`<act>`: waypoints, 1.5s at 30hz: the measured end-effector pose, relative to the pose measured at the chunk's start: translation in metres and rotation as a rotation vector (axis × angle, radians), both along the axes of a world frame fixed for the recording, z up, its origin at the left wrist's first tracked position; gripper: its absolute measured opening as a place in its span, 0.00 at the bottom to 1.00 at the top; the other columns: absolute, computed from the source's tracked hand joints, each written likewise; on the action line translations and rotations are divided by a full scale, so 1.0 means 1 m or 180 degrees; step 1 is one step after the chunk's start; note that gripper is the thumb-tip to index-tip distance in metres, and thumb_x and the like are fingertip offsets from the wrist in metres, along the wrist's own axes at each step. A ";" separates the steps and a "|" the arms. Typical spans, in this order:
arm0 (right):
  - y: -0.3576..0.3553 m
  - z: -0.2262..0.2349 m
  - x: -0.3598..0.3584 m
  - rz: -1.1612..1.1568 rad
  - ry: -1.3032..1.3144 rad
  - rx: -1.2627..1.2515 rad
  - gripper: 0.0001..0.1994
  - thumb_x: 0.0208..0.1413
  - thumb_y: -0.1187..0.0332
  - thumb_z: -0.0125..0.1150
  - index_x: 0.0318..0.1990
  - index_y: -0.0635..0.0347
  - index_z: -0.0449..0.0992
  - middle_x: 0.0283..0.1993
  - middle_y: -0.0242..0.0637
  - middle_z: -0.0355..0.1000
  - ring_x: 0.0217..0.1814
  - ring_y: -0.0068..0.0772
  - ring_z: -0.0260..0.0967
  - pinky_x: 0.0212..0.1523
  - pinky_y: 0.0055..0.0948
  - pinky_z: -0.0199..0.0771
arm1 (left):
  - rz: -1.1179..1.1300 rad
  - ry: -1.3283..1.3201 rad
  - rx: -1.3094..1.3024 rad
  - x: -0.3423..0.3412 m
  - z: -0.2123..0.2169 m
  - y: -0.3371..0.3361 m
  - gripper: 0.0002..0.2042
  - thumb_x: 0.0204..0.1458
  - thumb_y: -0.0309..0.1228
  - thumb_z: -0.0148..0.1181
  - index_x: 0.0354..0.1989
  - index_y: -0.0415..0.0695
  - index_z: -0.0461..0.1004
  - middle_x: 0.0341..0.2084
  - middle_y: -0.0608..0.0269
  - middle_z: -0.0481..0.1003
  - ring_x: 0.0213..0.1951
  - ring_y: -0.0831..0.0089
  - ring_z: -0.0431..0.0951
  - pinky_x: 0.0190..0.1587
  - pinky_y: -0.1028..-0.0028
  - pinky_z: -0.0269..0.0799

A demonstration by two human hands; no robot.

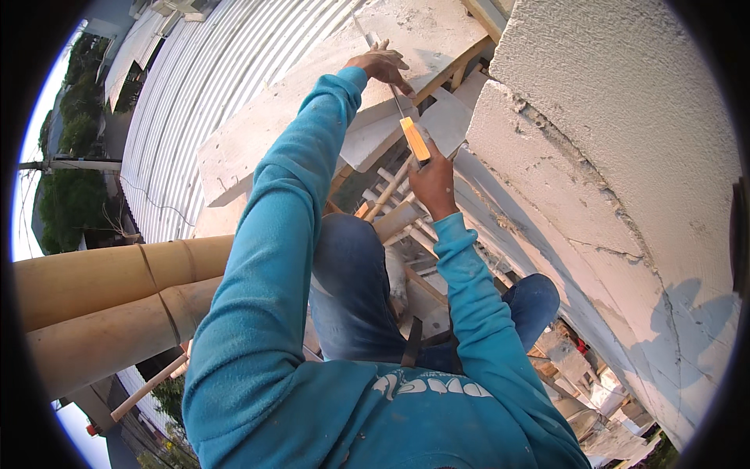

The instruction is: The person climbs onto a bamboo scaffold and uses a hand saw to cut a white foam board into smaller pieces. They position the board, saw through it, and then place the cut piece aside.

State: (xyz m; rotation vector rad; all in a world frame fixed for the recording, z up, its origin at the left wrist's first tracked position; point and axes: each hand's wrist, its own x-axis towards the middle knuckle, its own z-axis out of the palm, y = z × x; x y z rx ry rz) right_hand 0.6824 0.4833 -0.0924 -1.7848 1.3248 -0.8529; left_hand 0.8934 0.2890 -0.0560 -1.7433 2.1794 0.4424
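My right hand (433,181) is closed round the yellow-orange handle (415,139) of what looks like a handsaw. Its thin blade (397,102), seen nearly edge-on, runs up and away from me, passes by my left hand and shows again beyond it. My left hand (381,64) rests on or just above a pale, dusty concrete block (445,35), fingers apart and thumb reaching down beside the blade. Part of the blade is hidden behind that hand. Another long pale block (258,144) lies to the left, with small holes in its near end.
A rough pale block wall (625,102) with a mortar joint rises close on my right. Two thick bamboo poles (101,285) stick out at the left. Beyond lies a corrugated metal roof (203,86). Below my knees are bamboo sticks (391,187), with rubble (582,367) farther down.
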 end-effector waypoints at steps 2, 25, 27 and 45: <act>0.039 0.013 -0.022 0.0022 -0.0005 0.0450 0.32 0.47 0.77 0.63 0.64 0.65 0.65 0.41 0.60 0.76 0.41 0.59 0.77 0.39 0.43 0.79 | 0.0086 -0.0079 0.0091 0.004 0.001 0.002 0.52 0.34 0.72 0.65 0.67 0.52 0.65 0.72 0.53 0.51 0.74 0.44 0.35 0.73 0.41 0.34; 0.012 -0.005 -0.014 0.0037 -0.0081 -0.0053 0.37 0.48 0.76 0.65 0.69 0.52 0.61 0.33 0.60 0.76 0.38 0.61 0.76 0.35 0.47 0.77 | 0.0030 -0.0131 -0.0128 -0.006 -0.002 0.004 0.49 0.37 0.70 0.63 0.67 0.52 0.66 0.72 0.52 0.52 0.74 0.44 0.35 0.73 0.41 0.35; 0.032 -0.011 -0.024 0.0027 -0.0084 0.0135 0.38 0.47 0.76 0.65 0.69 0.51 0.61 0.34 0.60 0.76 0.37 0.61 0.76 0.35 0.48 0.77 | 0.0055 -0.0120 -0.0199 0.004 -0.010 0.005 0.50 0.36 0.71 0.63 0.67 0.53 0.66 0.72 0.51 0.51 0.74 0.43 0.35 0.73 0.41 0.35; 0.102 -0.005 -0.070 0.0003 -0.0362 -0.0059 0.37 0.47 0.80 0.60 0.69 0.51 0.63 0.47 0.54 0.77 0.45 0.60 0.76 0.43 0.44 0.79 | 0.0070 0.0292 -0.0339 0.014 -0.020 0.005 0.52 0.33 0.73 0.64 0.66 0.51 0.67 0.72 0.53 0.51 0.75 0.45 0.34 0.72 0.40 0.32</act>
